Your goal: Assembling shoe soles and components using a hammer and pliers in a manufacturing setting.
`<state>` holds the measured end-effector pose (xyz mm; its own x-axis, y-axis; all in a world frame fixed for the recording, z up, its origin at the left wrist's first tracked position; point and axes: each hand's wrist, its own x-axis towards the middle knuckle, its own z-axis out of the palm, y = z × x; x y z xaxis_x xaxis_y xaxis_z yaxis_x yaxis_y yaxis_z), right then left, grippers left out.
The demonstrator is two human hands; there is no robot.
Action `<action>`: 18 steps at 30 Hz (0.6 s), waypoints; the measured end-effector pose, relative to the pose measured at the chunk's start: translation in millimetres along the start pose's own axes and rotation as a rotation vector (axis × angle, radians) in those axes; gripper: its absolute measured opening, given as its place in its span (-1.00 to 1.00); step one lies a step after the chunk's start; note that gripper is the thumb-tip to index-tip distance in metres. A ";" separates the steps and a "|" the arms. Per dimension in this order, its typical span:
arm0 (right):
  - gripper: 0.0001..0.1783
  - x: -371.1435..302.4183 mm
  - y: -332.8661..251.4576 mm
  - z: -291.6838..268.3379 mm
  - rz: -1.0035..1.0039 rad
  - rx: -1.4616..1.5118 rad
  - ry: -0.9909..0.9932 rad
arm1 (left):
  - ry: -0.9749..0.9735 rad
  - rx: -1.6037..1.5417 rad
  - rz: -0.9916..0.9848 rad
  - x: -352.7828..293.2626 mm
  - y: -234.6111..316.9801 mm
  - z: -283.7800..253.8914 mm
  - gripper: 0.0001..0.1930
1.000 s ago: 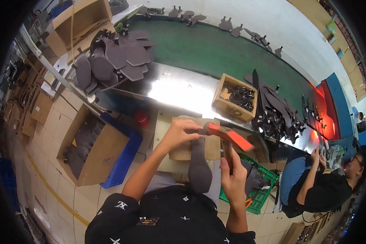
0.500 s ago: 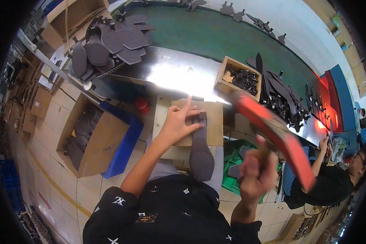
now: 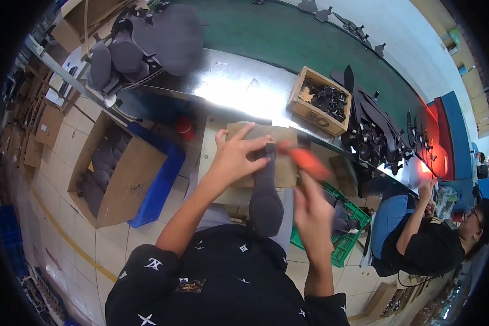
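A dark grey insole-shaped piece (image 3: 265,204) lies lengthwise in front of me. Its narrow end rests on a wooden board (image 3: 286,176), and its rounded end hangs off the near edge toward my lap. My left hand (image 3: 234,158) has thumb and forefinger closed on the narrow end, the other fingers spread. Wrapped round the handle of a red-headed hammer (image 3: 308,162), my right hand (image 3: 314,214) is blurred by motion. The hammer's head is low over the board, just right of the narrow end; whether it touches anything cannot be made out.
A wooden box (image 3: 319,120) of small black parts stands on the metal bench edge, beside a green belt (image 3: 255,32). Dark grey pieces (image 3: 127,54) are heaped at far left. A carton (image 3: 130,187) sits left, a green crate (image 3: 345,250) right. Another person (image 3: 434,239) works at right.
My right hand has swung the hammer down and left, from up at the right to the board. My left hand stays at the piece's narrow end. A blurred grey piece shows at the heap.
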<state>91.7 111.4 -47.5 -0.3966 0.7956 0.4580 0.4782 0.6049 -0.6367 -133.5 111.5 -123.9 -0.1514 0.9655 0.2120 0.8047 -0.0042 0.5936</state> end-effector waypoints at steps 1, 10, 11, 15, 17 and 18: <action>-0.63 6.2 0.3 10.7 0.242 0.151 -0.139 | 0.013 0.001 -0.002 -0.1 -3.4 2.9 -0.54; -0.46 14.3 6.4 -20.0 0.051 0.011 -0.127 | -0.126 -0.639 0.246 -54.0 34.9 -39.1 -0.82; -0.46 14.9 15.3 -7.4 -0.033 -0.002 -0.127 | -0.179 -0.725 0.177 -62.2 50.7 -55.3 -0.82; -0.48 20.6 27.8 28.4 -0.108 -0.178 -0.369 | -0.228 -0.898 0.011 -83.8 71.1 -76.4 -0.79; -0.50 17.8 29.0 32.6 -0.146 -0.254 -0.497 | -0.279 -0.922 -0.056 -87.3 72.7 -80.4 -0.78; -0.54 16.5 30.3 30.9 -0.172 -0.178 -0.460 | -0.310 -0.977 -0.088 -89.9 71.0 -80.0 -0.78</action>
<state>75.4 141.9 -78.4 -0.7650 0.6118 0.2013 0.4863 0.7535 -0.4424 -108.7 3.5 -38.7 0.0796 0.9968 0.0099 -0.0410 -0.0067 0.9991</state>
